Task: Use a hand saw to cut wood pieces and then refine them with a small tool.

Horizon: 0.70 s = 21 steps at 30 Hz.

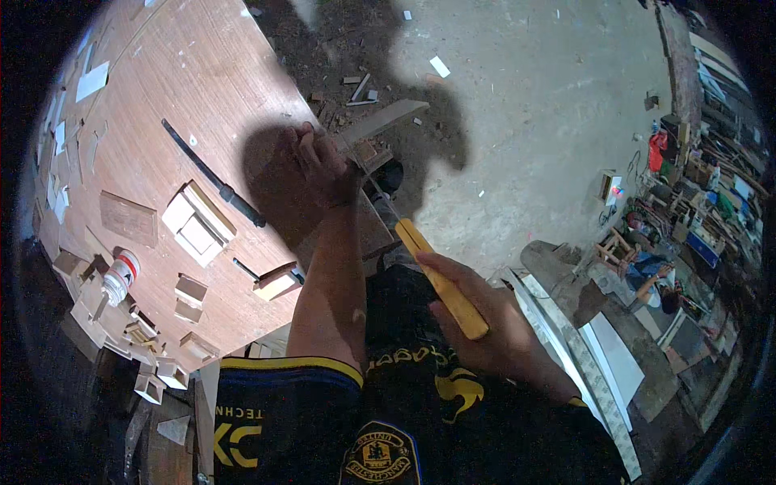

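Note:
My right hand (485, 323) is closed round the yellowish wooden handle of a handsaw (442, 279). Its thin blade, seen nearly edge-on, runs up and left to the table's edge beside my left hand. My left hand (325, 168) presses down at that edge with curled fingers, on a thin wooden strip (386, 119) that juts out over the floor. Shadow covers the fingers and the strip's near end, so the exact contact is hard to see. Left of my forearm lies a long, dark-handled tool (214, 175) on the wood-faced table (218, 81).
Small wooden boxes (191, 297), a shallow wooden tray (129, 218) and a white bottle (121, 275) stand on the table's left side. Offcuts (362, 87) litter the floor beyond its edge. At right, a person (653, 279) sits near piled boards and clutter.

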Motion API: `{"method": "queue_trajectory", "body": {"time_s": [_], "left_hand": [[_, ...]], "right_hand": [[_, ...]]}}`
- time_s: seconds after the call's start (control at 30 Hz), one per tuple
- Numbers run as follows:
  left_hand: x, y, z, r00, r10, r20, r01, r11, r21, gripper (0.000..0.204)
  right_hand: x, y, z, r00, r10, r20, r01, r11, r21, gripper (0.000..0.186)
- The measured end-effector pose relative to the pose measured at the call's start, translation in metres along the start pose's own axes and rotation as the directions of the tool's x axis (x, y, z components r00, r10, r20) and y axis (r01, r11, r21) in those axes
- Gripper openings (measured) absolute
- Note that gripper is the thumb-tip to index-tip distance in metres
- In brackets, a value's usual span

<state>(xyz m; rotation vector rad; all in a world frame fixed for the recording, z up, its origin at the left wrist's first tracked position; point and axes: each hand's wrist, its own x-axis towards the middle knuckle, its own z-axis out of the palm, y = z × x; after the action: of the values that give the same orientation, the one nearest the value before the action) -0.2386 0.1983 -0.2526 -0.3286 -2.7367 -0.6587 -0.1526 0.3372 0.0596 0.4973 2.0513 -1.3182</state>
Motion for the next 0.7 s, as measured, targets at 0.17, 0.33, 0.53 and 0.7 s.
{"method": "queue_trajectory", "body": {"time_s": [0.17,0.33,0.53,0.7], "left_hand": [[-0.019,-0.010,0.018,0.990,-0.127,0.061,0.135,0.979,-0.153,0.080],[-0.005,-0.009,0.009,0.999,-0.036,-0.034,0.034,0.998,-0.057,0.080],[0.001,-0.012,0.002,0.985,0.151,0.087,-0.159,0.982,0.097,0.073],[-0.003,-0.005,0.013,0.992,0.105,0.072,-0.108,0.993,0.045,0.066]], "right_hand": [[0.005,-0.013,-0.006,0.967,0.235,0.103,-0.242,0.969,0.058,0.055],[0.003,-0.008,-0.013,0.949,0.237,0.208,-0.255,0.965,0.064,0.055],[0.000,0.006,-0.012,0.992,0.099,0.074,-0.102,0.994,0.040,0.052],[0.009,0.022,-0.005,0.996,0.082,0.033,-0.084,0.995,0.052,0.049]]}}
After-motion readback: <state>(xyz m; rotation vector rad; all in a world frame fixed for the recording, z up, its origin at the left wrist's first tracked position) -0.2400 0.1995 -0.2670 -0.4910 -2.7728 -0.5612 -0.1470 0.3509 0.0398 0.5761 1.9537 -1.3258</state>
